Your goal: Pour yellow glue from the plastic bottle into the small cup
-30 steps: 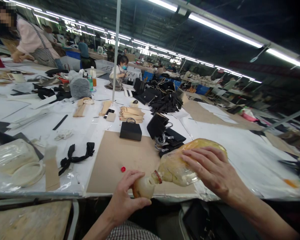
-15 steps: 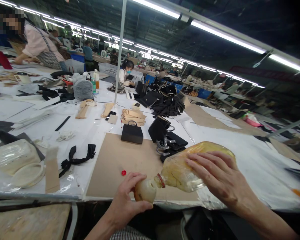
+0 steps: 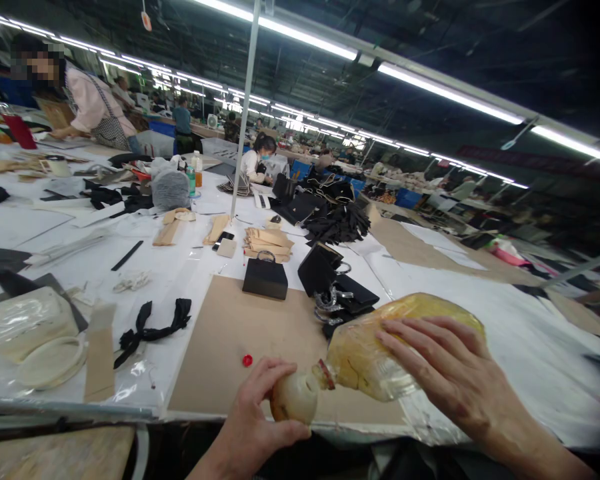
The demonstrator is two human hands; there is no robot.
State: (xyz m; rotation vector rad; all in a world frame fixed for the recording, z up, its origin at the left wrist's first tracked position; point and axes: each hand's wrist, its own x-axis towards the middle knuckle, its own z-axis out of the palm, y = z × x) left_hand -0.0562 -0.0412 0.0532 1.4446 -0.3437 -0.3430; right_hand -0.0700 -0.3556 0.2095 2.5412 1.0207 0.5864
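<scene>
My left hand (image 3: 260, 417) is closed around a small whitish bottle (image 3: 297, 398), tipped so that its mouth faces right. From above, my right hand (image 3: 455, 363) grips a large clear plastic bottle (image 3: 360, 353) with yellowish liquid in it, lying tilted with its neck toward the small bottle. The large bottle's mouth, with a red ring (image 3: 326, 375), is at the small bottle's opening. Whether liquid is flowing I cannot tell. On the brown board (image 3: 205, 360) beneath lies a red cap (image 3: 247, 360).
A small black handbag (image 3: 265, 277) stands on the board's far edge, with more black bags (image 3: 325, 273) beside it. Left are a black fabric strip (image 3: 153, 327) and a clear plastic container (image 3: 30, 323). A metal pole (image 3: 245, 113) rises behind. Co-workers sit and stand farther back.
The view has tilted slightly, so the table sits a little lower in the picture. Both hands keep their hold, with the two bottles' mouths still together.
</scene>
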